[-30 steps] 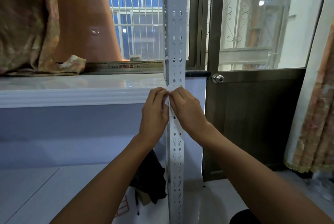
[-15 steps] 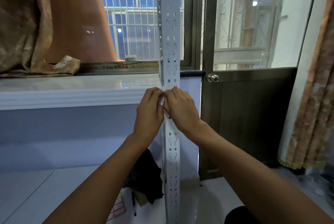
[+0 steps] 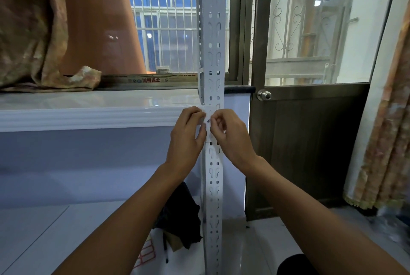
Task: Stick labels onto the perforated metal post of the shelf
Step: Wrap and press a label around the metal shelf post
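Observation:
A white perforated metal post (image 3: 214,42) runs upright through the middle of the view. Both hands meet on it at sill height. My left hand (image 3: 187,139) and my right hand (image 3: 230,137) pinch a small white label (image 3: 206,117) between their fingertips, against the post's front face. The label is mostly hidden by the fingers. A sheet of red-bordered labels (image 3: 147,252) lies on the floor at the lower left of the post.
A white window sill (image 3: 88,110) runs to the left, with a patterned curtain (image 3: 28,37) bunched on it. A dark door with a round knob (image 3: 264,95) stands right of the post. Dark cloth (image 3: 179,215) lies on the floor beside the post's foot.
The hands stay at the same spot on the post. My right fingers have curled more tightly over the label. The view has shifted slightly.

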